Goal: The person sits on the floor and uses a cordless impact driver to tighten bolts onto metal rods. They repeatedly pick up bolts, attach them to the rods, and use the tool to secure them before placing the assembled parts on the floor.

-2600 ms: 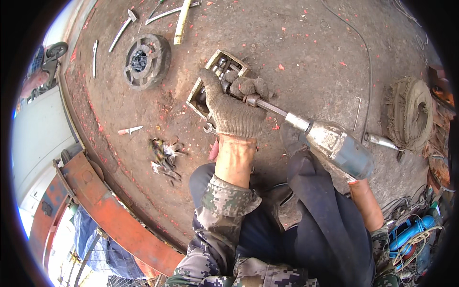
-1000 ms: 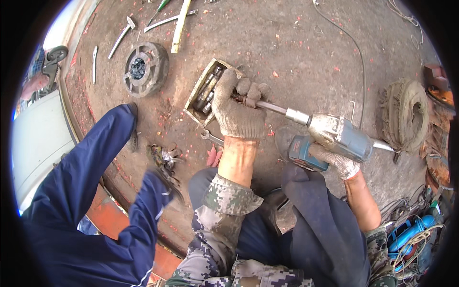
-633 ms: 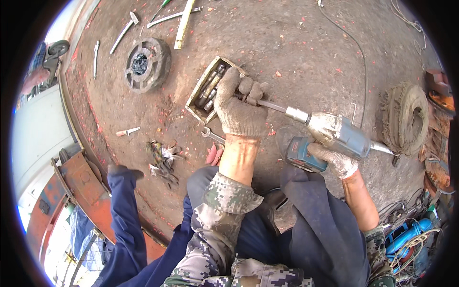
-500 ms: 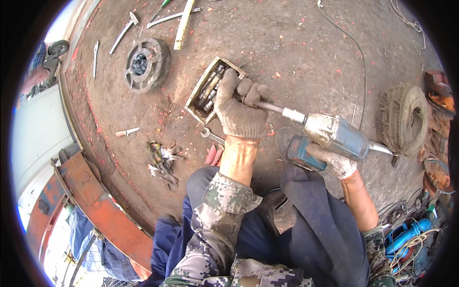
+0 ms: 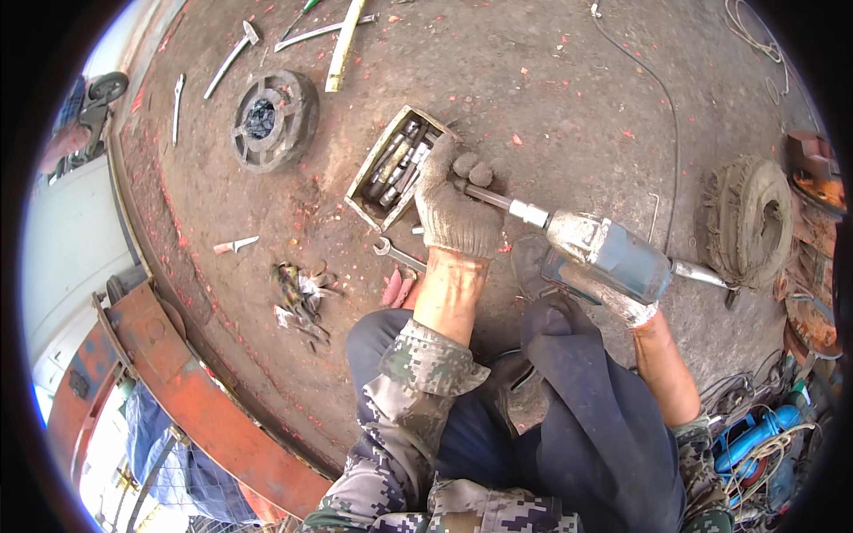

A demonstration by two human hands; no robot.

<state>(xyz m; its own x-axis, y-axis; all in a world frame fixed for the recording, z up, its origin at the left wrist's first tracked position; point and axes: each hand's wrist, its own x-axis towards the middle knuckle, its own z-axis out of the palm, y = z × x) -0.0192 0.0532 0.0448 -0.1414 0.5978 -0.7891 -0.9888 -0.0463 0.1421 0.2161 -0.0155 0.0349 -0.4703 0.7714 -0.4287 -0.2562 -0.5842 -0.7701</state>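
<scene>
My left hand (image 5: 458, 209), in a grey knit glove, is clenched around the front shaft of the impact wrench (image 5: 604, 253), right beside the socket box (image 5: 391, 169). My right hand (image 5: 613, 298), also gloved, grips the wrench handle from below, fingers wrapped tight on it. The wrench lies roughly level, nose pointing left toward the box, its rear fitting sticking out right. The box is a small open metal tray on the dirty ground, sockets lined up inside, just left of my left glove and touching it at the near-right corner as far as I can see. A combination spanner (image 5: 398, 255) lies on the ground just near of the box, beside my left wrist. Far left: a dark wheel hub (image 5: 274, 120), with loose hand tools (image 5: 229, 58) past it. A small worn tyre (image 5: 746, 222) lies at right. A scrap pile (image 5: 298, 293) is near left, and an orange steel beam (image 5: 195, 400) runs along the near-left edge.
</scene>
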